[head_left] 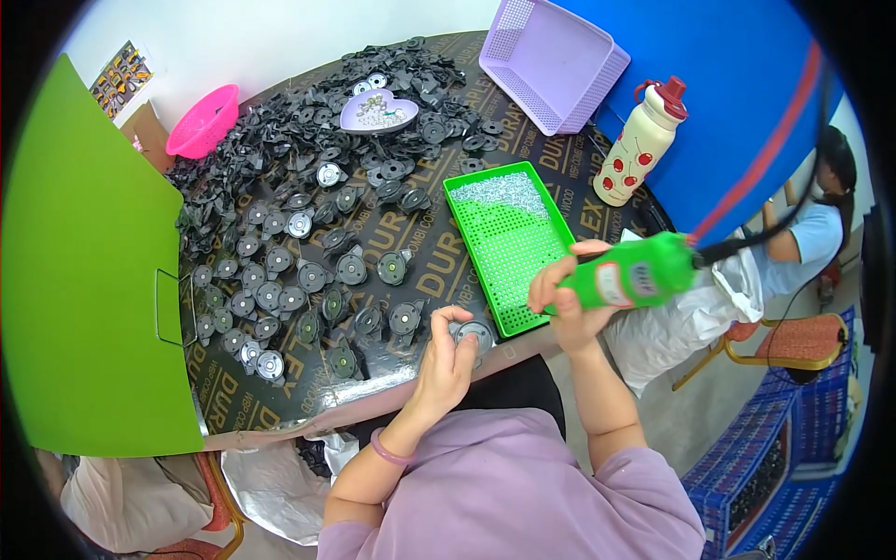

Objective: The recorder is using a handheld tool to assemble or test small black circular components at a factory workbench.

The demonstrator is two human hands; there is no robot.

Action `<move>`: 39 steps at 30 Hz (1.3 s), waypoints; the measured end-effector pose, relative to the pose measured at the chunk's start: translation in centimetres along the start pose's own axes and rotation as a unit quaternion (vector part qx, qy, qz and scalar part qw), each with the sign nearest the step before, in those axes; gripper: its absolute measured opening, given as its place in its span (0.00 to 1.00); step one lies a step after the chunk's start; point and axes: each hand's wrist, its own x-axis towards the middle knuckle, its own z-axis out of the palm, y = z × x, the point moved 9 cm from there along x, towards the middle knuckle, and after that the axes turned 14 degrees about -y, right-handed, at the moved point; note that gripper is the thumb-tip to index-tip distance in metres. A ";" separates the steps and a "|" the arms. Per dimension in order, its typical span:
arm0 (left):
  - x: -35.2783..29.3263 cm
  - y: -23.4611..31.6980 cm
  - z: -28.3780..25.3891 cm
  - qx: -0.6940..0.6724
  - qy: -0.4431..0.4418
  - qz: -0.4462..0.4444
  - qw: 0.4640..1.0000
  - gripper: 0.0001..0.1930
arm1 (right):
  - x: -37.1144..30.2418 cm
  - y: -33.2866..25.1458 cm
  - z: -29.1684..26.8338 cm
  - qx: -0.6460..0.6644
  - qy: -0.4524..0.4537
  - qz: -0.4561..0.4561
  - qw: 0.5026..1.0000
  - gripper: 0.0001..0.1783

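My left hand (446,366) is closed on a round dark part with a grey disc face (480,338), just above the table's near edge. In my right hand (577,315) is a green electric screwdriver (644,271), tilted, its cable running up to the right. The screwdriver's tip is hidden or blurred. Between and beyond my hands lies a green perforated tray (511,285) with small silver screws (504,193) gathered at its far end. Left of it, several round black parts (352,269) are laid out on the dark table (373,381).
A heap of black parts (308,126) covers the table's back, with a purple heart-shaped dish (347,119) on it. Around it stand a pink basin (205,121), a lilac basket (565,70), a cream bottle (635,154) and a green panel (103,271). Another person (807,233) sits at right.
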 end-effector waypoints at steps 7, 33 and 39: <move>0.0 0.1 0.1 0.008 -0.007 -0.005 1.000 0.12 | 0.5 -4.7 1.3 0.115 0.019 -0.085 0.989 0.28; 0.3 1.0 -0.1 0.004 0.007 -0.003 1.000 0.08 | 0.7 -4.5 3.9 0.106 -0.050 -0.077 0.990 0.27; 0.5 0.6 0.5 0.046 -0.024 -0.002 0.999 0.06 | 0.8 -4.6 4.0 0.090 -0.050 -0.079 0.992 0.28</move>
